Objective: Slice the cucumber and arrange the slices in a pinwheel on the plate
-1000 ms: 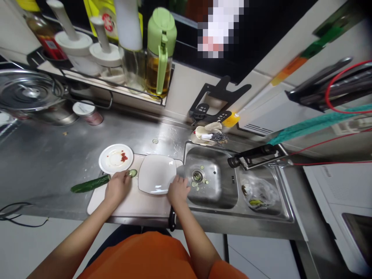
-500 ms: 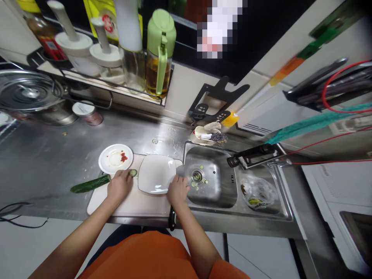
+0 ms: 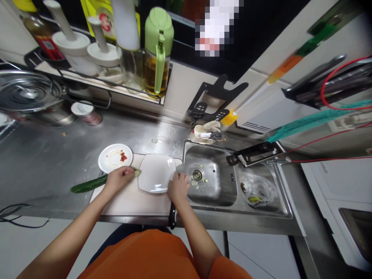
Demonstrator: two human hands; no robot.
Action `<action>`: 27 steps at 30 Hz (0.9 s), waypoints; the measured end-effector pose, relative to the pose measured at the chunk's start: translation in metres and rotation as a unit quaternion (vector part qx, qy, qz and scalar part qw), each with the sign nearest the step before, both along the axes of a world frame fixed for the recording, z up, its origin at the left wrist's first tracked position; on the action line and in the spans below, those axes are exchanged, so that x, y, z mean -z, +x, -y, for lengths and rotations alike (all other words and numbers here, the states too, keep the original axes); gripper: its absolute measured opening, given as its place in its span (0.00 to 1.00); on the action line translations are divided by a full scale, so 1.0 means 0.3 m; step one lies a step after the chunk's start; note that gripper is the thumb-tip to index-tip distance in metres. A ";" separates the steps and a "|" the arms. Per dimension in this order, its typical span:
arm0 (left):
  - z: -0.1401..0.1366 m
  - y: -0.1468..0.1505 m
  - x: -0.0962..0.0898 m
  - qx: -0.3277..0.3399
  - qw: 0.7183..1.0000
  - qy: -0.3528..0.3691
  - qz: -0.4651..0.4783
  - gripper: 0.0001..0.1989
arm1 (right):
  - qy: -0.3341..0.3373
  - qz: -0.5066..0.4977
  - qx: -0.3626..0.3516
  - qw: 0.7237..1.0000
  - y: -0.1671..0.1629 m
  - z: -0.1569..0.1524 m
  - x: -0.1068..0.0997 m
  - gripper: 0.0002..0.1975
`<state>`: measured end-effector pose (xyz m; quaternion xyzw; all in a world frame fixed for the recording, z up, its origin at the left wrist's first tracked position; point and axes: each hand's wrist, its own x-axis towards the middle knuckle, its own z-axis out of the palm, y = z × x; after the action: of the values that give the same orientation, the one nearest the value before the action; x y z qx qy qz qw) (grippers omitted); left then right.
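A pale green cucumber slice is pinched in the fingertips of my left hand, just left of the square white plate. That plate rests on the cutting board. At its right rim is my right hand, fingers bent and pointing down. Whatever they grip is hidden. A black knife handle sticks out below this hand, past the counter's front edge. The rest of the cucumber lies to the left, its right end behind my left hand. Behind that hand stands a round white plate with red bits.
Several cucumber slices lie around the drain of the sink, right of the board. A plastic bag fills part of the second basin. One slice lies on the counter behind. Bottles and jars, among them a green-lidded oil bottle, line the shelf.
The cucumber slice beside my left hand has been taken up between its fingertips and is now closer to the square plate. My right hand stays almost in place.
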<state>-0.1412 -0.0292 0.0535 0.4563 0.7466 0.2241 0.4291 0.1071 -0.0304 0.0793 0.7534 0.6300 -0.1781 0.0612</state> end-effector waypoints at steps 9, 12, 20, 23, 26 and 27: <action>-0.109 0.150 -0.046 0.089 0.972 -0.053 0.213 0.17 | 0.012 -0.355 -0.024 0.934 -0.080 -0.105 0.038 0.09; -0.123 0.182 -0.048 0.098 0.972 -0.051 0.209 0.17 | 0.006 -0.385 0.003 0.923 -0.077 -0.125 0.049 0.07; -0.126 0.240 -0.033 -0.059 0.940 -0.185 0.280 0.22 | 0.057 -0.374 -0.021 0.926 -0.035 -0.134 0.020 0.07; -0.137 0.261 -0.024 -0.078 0.911 -0.224 0.338 0.21 | 0.068 -0.364 -0.043 0.928 -0.025 -0.137 0.012 0.06; -0.153 0.272 -0.012 -0.077 0.901 -0.225 0.362 0.19 | 0.076 -0.369 -0.045 0.925 -0.018 -0.140 0.016 0.06; -0.158 0.274 -0.007 -0.073 0.903 -0.220 0.361 0.20 | 0.075 -0.371 -0.040 0.925 -0.016 -0.141 0.020 0.06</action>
<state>-0.0590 0.0183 0.0555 0.1826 0.6021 0.2345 0.7410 0.1024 0.0118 0.0731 0.6101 0.6490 -0.3943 -0.2260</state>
